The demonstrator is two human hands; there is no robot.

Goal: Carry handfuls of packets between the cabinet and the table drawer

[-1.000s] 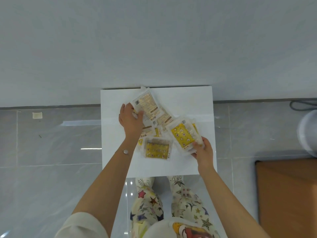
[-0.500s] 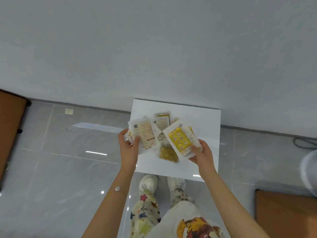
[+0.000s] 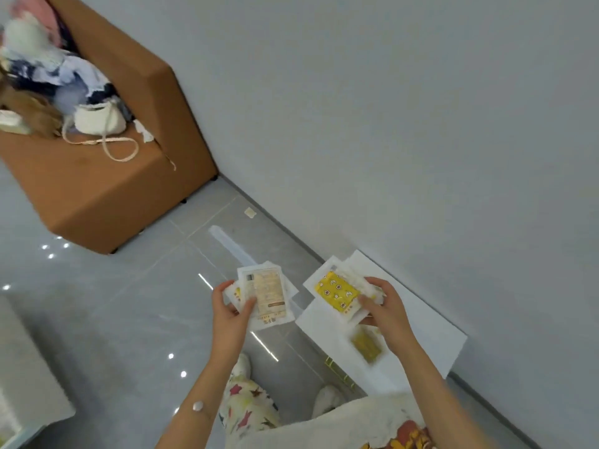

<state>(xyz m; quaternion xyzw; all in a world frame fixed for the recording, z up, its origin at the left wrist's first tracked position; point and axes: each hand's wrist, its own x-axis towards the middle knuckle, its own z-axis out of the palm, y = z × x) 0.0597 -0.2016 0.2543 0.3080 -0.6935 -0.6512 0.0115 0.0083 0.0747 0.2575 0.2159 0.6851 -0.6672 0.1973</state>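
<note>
Up and away to the left of both hands sits a big tan upholstered seat block (image 3: 107, 176), with a heap of clothes (image 3: 48, 69) and a small white fluffy handbag with a braided strap (image 3: 99, 119) piled on it. Under and beyond the right hand (image 3: 385, 314) is a low white square table (image 3: 431, 328), pushed against the pale grey wall (image 3: 389, 108); the glossy grey tiled floor (image 3: 113, 319) spreads out beneath the left hand (image 3: 228, 314). That left hand is clasped round a fanned bunch of flat clear-wrapped packets, the front one beige with printed text (image 3: 267, 294), held up over the floor just left of the table edge. The right hand grips a second small stack, topped by a bright yellow patterned packet in a clear wrapper (image 3: 337, 291), thumb pressed on its near corner, above the tabletop. Just below that hand, one more yellow packet (image 3: 366, 346) lies blurred on the table.
</note>
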